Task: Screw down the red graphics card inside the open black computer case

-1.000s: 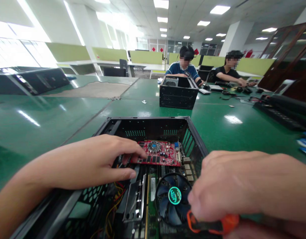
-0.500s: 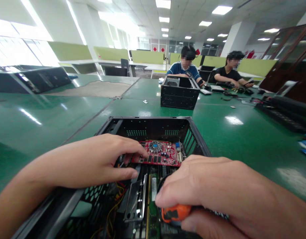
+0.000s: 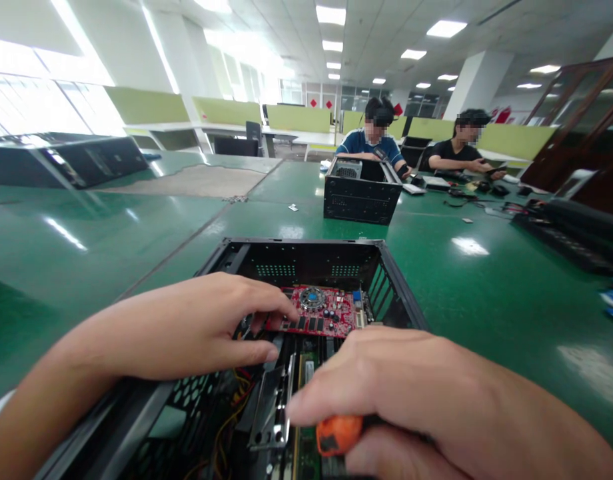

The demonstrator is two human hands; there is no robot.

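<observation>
A black computer case (image 3: pixel 306 252) lies open in front of me. Inside, at the far end, sits a red graphics card (image 3: pixel 331 310) with a round fan. My left hand (image 3: pixel 221 323) reaches over the case's left side, its fingertips at the card's left edge and the thumb held apart. It grips nothing. In my right hand (image 3: pixel 401 393), low over the case, is a screwdriver (image 3: pixel 339 435) with an orange and black handle; its shaft is out of sight. A shiny metal bracket (image 3: pixel 275 407) and a green circuit board (image 3: pixel 307 383) show between the hands.
Another open case (image 3: pixel 361 203) stands farther back on the green table (image 3: pixel 486 287). More cases (image 3: pixel 91 160) lie at the left. Two people (image 3: pixel 374 137) sit across the table. Black equipment (image 3: pixel 576 230) and cables are on the right.
My right hand has shifted slightly left and down with the screwdriver, whose handle now points more to the left. My left hand stays at the graphics card. The view has tilted a little.
</observation>
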